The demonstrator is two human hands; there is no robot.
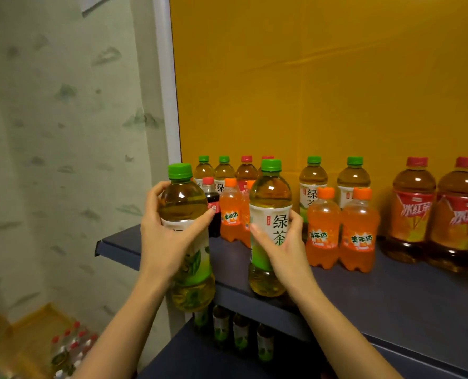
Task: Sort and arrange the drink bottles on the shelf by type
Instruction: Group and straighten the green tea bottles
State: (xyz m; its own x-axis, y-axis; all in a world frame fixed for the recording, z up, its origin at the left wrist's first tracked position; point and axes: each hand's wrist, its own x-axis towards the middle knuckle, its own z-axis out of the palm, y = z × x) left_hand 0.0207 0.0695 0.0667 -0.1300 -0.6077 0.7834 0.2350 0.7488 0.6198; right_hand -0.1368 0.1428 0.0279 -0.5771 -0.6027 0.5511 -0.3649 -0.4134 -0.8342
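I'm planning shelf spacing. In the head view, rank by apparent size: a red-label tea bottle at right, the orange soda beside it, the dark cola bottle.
1. red-label tea bottle
2. orange soda
3. cola bottle, partly hidden and farther back, so less sure

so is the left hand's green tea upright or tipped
Roughly upright: the green tea in the left hand has its cap on top, base lowest.

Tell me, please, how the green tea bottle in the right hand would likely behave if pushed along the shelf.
The green tea bottle looks nearly full, so it is probably heavy for its size. Tall and narrow, near the shelf's front edge, it may tip if pushed high. Its glossy plastic under the right hand might be slippery.
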